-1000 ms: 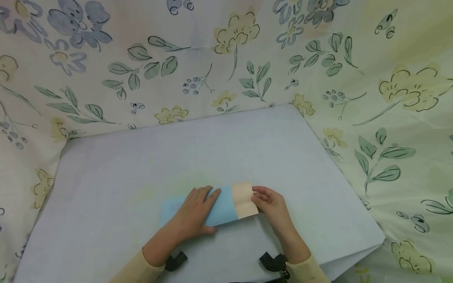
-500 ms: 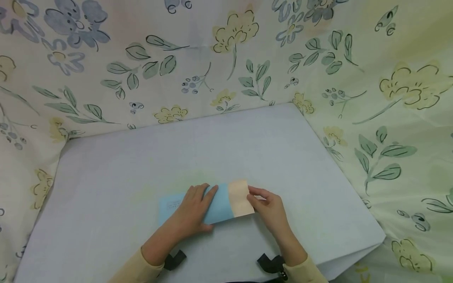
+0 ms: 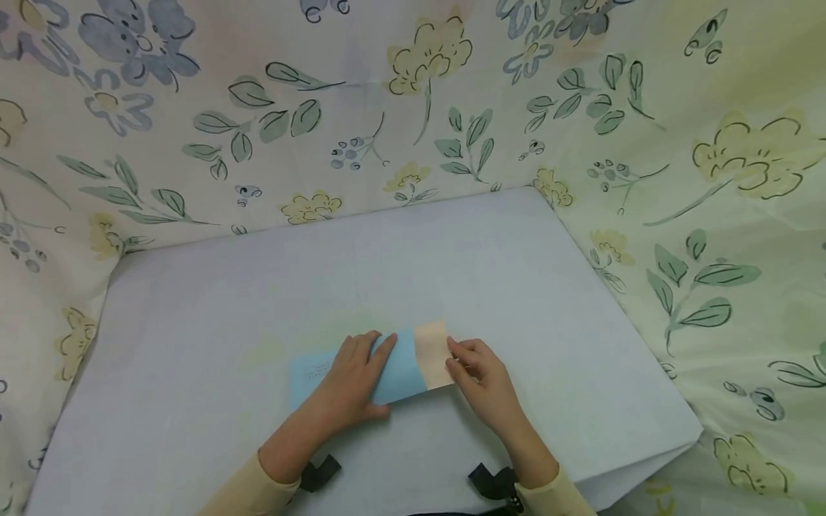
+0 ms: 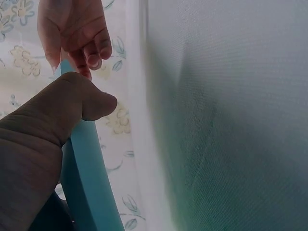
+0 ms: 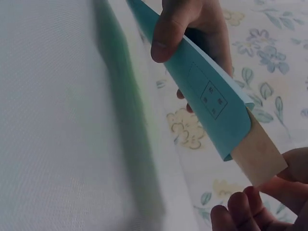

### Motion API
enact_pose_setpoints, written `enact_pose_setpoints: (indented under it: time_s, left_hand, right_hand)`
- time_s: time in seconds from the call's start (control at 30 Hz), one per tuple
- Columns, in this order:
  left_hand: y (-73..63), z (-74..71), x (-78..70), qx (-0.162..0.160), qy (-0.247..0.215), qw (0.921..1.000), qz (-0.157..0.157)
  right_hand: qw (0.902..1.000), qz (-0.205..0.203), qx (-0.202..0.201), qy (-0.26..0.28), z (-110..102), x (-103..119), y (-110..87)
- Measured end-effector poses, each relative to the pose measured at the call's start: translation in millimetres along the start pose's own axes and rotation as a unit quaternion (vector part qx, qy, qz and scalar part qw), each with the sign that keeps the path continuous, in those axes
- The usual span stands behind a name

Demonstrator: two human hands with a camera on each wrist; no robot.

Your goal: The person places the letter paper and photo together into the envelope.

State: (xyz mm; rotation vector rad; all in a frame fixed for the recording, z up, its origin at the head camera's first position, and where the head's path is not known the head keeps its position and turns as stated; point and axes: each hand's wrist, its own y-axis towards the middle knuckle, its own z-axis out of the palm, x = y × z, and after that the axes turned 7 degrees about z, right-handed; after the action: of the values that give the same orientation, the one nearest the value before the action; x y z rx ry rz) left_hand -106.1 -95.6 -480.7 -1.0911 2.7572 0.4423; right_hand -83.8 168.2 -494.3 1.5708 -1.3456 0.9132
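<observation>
A light blue envelope (image 3: 398, 372) is held above the white table, a printed stamp box on its face in the right wrist view. My left hand (image 3: 351, 380) grips it across the middle. In the right wrist view the left thumb (image 5: 166, 41) lies on one face, with fingers behind. From the envelope's open right end sticks a flat cream paper (image 3: 433, 356). My right hand (image 3: 485, 381) pinches that paper's outer edge between thumb and fingers; the other fingers curl loosely below in the right wrist view. The paper's inner part is hidden inside the envelope.
Under both hands spreads a white-covered table (image 3: 258, 294). A floral cloth (image 3: 361, 115) hangs behind it and along both sides. Black straps (image 3: 493, 480) show at the wrists, beside the cream sleeves.
My right hand and the cream paper's end have moved a little to the left, and slightly less cream shows. The envelope and left hand shifted slightly left, then stayed nearly still.
</observation>
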Motion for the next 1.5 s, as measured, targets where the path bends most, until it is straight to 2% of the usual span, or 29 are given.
enact_pose_setpoints:
  time_s: [0.3, 0.4, 0.53, 0.83, 1.03, 1.1, 1.17, 1.33, 1.4, 1.5]
  left_hand:
    - [-0.2, -0.9, -1.5, -0.004, -0.007, 1.0, -0.004]
    - [-0.2, 0.3, -1.0, -0.006, -0.005, 1.0, -0.002]
    - [0.4, 2.7, -0.5, -0.005, 0.0, 1.0, 0.004]
    - [0.4, 2.4, -3.6, 0.013, 0.016, 0.9998, -0.005]
    - [1.2, 2.7, -3.9, 0.013, 0.019, 0.9997, -0.003]
    - [1.3, 3.6, -3.7, 0.011, 0.022, 0.9997, 0.001]
    - [1.4, 3.9, -3.4, 0.008, 0.024, 0.9997, 0.006]
    - [2.0, 3.0, -4.1, 0.002, 0.026, 0.9996, 0.012]
    - [2.1, 2.5, -4.6, 0.003, 0.025, 0.9996, 0.011]
    - [1.9, 2.0, -5.1, 0.009, 0.023, 0.9997, 0.01]
  right_hand:
    - [0.9985, 0.032, 0.029, 0.033, -4, -1, 0.9]
    - [0.9946, 0.064, 0.033, 0.075, -5, -1, 0.6]
    - [0.9877, 0.098, 0.018, 0.121, -6, 1, -0.2]
    - [0.9947, 0.082, -0.04, 0.047, -1, 8, -0.3]
    - [0.9967, 0.049, -0.064, -0.007, 1, 10, -0.9]
    - [0.9957, 0.069, -0.063, -0.001, 0, 11, -0.4]
    - [0.9922, 0.109, -0.057, 0.018, -1, 13, 0.9]
    - [0.9708, 0.228, -0.034, 0.065, -1, 13, 4.7]
    - [0.9646, 0.251, -0.028, 0.076, 0, 12, 5.6]
    - [0.9612, 0.261, -0.025, 0.085, 1, 10, 5.9]
